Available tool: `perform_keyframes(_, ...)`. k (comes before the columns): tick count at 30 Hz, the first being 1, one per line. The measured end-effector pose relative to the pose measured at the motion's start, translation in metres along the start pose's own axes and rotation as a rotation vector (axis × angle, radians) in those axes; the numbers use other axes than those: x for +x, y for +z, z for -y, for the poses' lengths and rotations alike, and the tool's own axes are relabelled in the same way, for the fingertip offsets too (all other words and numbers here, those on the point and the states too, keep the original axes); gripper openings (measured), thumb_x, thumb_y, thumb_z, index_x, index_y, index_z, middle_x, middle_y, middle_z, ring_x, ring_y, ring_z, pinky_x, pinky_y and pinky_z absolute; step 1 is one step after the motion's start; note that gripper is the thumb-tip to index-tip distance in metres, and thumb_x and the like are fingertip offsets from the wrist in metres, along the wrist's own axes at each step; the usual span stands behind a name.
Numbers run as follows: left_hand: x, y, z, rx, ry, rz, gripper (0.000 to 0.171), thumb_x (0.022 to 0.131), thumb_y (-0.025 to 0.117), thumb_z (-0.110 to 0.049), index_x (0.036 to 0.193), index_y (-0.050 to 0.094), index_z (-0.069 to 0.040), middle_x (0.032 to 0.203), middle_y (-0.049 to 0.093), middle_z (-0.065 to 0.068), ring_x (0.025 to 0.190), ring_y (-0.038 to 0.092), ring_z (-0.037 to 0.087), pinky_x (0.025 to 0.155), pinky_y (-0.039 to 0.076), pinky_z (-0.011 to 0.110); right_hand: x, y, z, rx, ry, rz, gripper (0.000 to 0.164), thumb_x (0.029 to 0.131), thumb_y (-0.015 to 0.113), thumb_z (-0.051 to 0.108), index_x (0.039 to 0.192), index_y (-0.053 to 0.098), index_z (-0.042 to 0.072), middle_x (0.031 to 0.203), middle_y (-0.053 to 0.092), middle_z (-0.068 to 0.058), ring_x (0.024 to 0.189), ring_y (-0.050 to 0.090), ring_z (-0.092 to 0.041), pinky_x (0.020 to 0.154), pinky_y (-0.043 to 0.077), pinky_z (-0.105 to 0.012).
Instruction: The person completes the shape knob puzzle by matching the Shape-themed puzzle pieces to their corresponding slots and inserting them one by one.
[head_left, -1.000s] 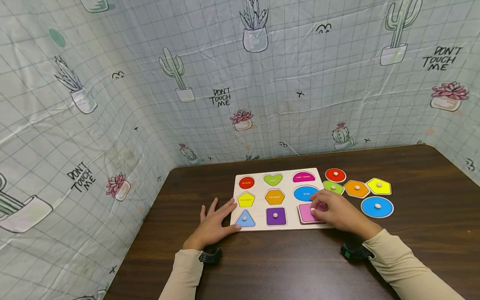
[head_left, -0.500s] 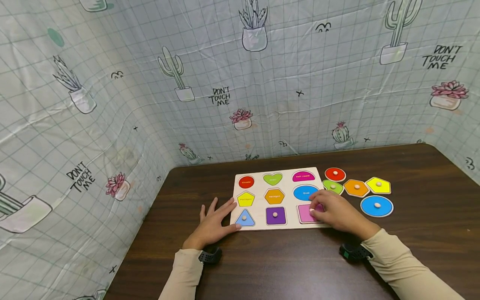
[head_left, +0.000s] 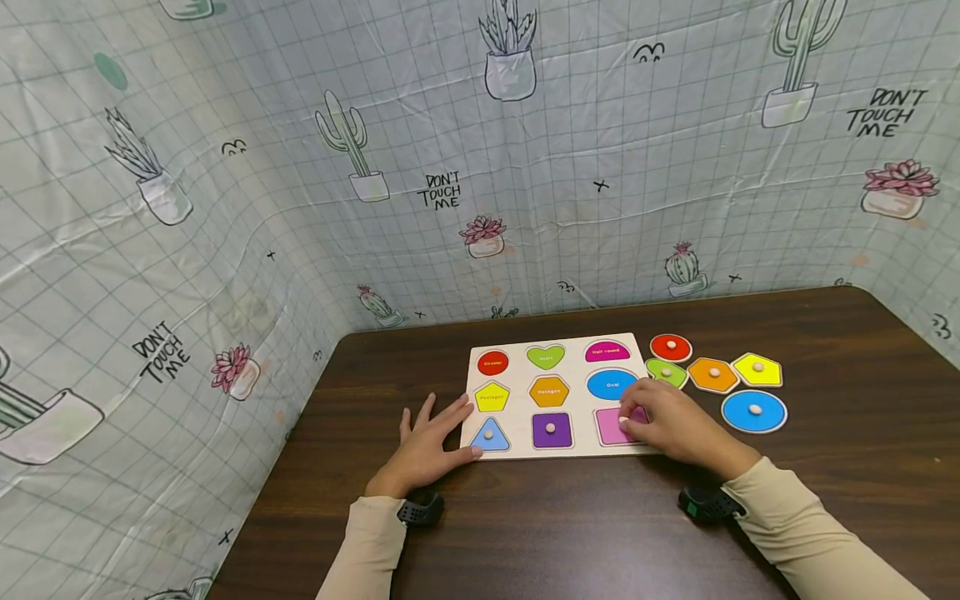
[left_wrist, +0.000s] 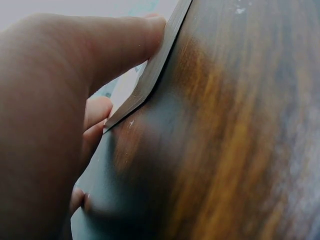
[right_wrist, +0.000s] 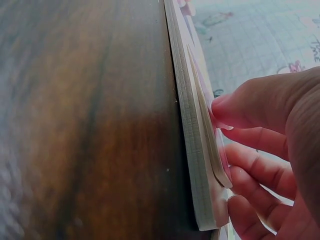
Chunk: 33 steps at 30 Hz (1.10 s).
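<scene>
A pale wooden shape-puzzle board (head_left: 519,425) lies on the table. My right hand (head_left: 671,421) pinches the knob of a pink rectangle puzzle piece (head_left: 611,427) at the board's near right corner. In the right wrist view, one end of the pink piece (right_wrist: 220,165) stands a little above the board's surface; the fingers hide part of it from the head camera. My left hand (head_left: 423,450), fingers spread, rests on the board's left edge, thumb by the blue triangle piece (head_left: 490,437). A purple square piece (head_left: 551,431) sits between the triangle and the pink rectangle.
Loose knobbed pieces lie right of the board: a red circle (head_left: 671,347), a green piece (head_left: 666,373) partly behind the right hand, an orange hexagon (head_left: 713,376), a yellow pentagon (head_left: 758,370) and a blue oval (head_left: 755,411). A printed cloth (head_left: 555,183) hangs behind the table.
The pink rectangle has gone down slightly into its place on the board, with the right hand still on its knob. The left hand has kept its position.
</scene>
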<state>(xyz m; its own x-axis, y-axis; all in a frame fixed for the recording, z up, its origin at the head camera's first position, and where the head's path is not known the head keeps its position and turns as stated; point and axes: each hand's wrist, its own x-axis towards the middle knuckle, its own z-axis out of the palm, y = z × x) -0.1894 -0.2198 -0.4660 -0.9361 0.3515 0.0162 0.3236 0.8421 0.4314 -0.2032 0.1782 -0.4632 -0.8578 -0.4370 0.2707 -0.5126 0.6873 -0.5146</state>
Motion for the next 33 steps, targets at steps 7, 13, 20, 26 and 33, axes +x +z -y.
perform_keyframes(7,-0.0002,-0.0007,-0.0004,-0.001,0.004,0.002,0.075,0.090,0.063,-0.060,0.154,0.043,-0.026,0.162,0.030,-0.011,0.152,0.005,0.039,0.111,-0.009,0.070,-0.0003,0.0000,0.0009,-0.005,0.010,0.004,0.015,0.082,0.082,0.017,0.083,0.068,0.023,0.093,0.062,0.006,0.091,0.056,-0.019,0.080,0.050,-0.043)
perform_keyframes(13,0.0000,-0.0008,-0.0002,0.002,0.004,0.002,0.075,0.090,0.063,-0.059,0.155,0.043,-0.026,0.162,0.029,-0.011,0.152,0.005,0.038,0.111,-0.009,0.070,-0.0004,-0.0008,0.0026,0.001,0.027,0.005,0.014,0.083,0.082,0.018,0.083,0.069,0.023,0.092,0.062,0.006,0.091,0.056,-0.020,0.080,0.050,-0.044)
perform_keyframes(20,0.0002,-0.0008,0.0012,0.001,-0.003,0.014,0.077,0.090,0.063,-0.060,0.155,0.041,-0.026,0.163,0.028,-0.011,0.152,0.004,0.038,0.112,-0.009,0.069,0.0005,-0.0009,0.0033,-0.005,0.038,0.006,0.011,0.083,0.082,0.020,0.085,0.071,0.022,0.092,0.063,0.006,0.094,0.058,-0.022,0.083,0.050,-0.048)
perform_keyframes(26,0.0004,-0.0017,0.0007,0.006,0.001,0.012,0.077,0.090,0.063,-0.060,0.155,0.041,-0.026,0.163,0.028,-0.011,0.152,0.005,0.039,0.111,-0.008,0.070,0.0011,-0.0008,0.0034,-0.018,0.035,0.000,0.011,0.083,0.082,0.020,0.085,0.071,0.021,0.091,0.062,0.006,0.091,0.057,-0.021,0.082,0.050,-0.046)
perform_keyframes(33,-0.0008,0.0000,0.0011,0.008,-0.005,0.011,0.076,0.090,0.063,-0.060,0.155,0.041,-0.027,0.162,0.027,-0.013,0.152,0.004,0.037,0.112,-0.010,0.069,0.0000,-0.0019,0.0013,0.014,0.032,0.001,0.010,0.084,0.081,0.021,0.089,0.072,0.020,0.089,0.062,0.008,0.088,0.056,-0.018,0.079,0.050,-0.043)
